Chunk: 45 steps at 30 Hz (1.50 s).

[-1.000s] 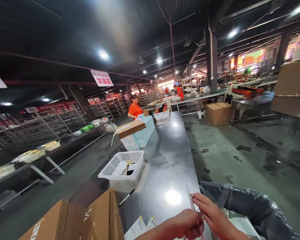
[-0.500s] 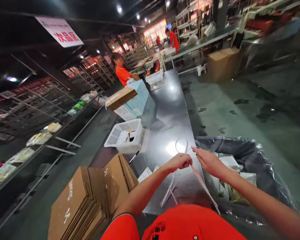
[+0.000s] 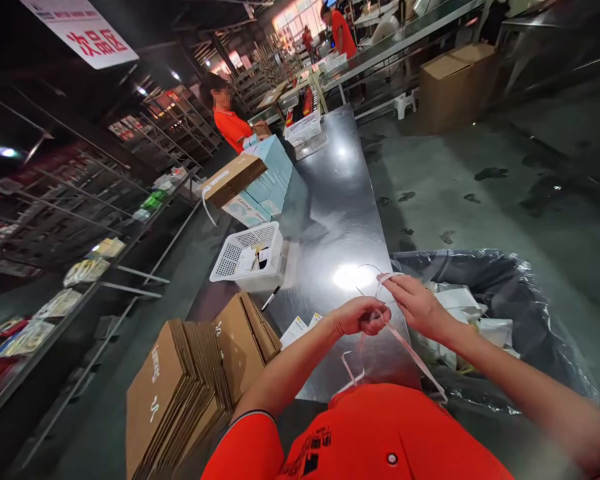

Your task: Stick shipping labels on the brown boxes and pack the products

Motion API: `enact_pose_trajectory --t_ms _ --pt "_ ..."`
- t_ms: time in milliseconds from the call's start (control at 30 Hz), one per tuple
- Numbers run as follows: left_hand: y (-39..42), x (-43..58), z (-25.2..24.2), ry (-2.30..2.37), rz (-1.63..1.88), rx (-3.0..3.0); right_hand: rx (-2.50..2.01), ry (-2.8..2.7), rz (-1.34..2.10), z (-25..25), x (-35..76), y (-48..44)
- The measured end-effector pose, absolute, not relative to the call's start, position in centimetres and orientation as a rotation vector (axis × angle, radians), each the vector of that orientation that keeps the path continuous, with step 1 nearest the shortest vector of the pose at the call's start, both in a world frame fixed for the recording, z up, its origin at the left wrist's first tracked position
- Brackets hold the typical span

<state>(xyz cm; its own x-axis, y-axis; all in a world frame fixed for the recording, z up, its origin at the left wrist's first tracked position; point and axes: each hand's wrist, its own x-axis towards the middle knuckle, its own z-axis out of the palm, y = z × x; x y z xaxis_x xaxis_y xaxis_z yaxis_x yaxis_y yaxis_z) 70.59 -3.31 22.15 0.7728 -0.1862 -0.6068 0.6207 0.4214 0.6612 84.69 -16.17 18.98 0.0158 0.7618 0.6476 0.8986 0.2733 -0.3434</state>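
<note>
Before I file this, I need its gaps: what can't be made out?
Head view: grip of the left hand on the strap, hidden by curled fingers.
Head view: print on the labels, too small; lower parts hidden by left forearm.
Head view: floor of the bin, hidden by its contents.
Head view: top of the sign, cut off by the edge.

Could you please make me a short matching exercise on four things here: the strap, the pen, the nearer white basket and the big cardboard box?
Things:
1. White strap
2. Pen
3. Nearer white basket
4. Big cardboard box

Places or states:
A. On the floor, to the right of the metal table
B. Held in the left hand, trailing down
C. On the table, with small items inside
D. Lying between the nearer white basket and the paper labels

Right pairs: 1-B, 2-D, 3-C, 4-A
</note>
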Motion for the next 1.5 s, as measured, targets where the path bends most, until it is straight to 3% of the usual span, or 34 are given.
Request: enact_pose_trajectory --t_ms 200,533,800,1133,1333,1500 --pt "-3.9 70.7 21.8 0.507 -0.606 1.236 -1.631 -1.949 -0.09 19.4 85.3 -16.6" --pt "-3.4 71.5 20.0 0.793 -0.092 1.288 -1.933 -1.954 0.188 18.4 85.0 -17.7" --pt "-5.7 72.5 19.0 0.816 0.18 1.84 -2.499 -1.647 0.463 18.3 84.3 -17.5" --pt "-6.3 73.6 20.4 0.833 0.002 1.166 -2.115 -1.626 -0.145 14.0 85.1 -18.4" --pt "-5.1 74.8 19.2 0.939 -0.119 0.914 -1.806 -1.53 0.024 16.0 85.0 -19.2" --pt "-3.5 76.2 17.5 0.911 -0.258 0.914 -1.777 -0.695 0.187 20.1 89.3 -22.1"
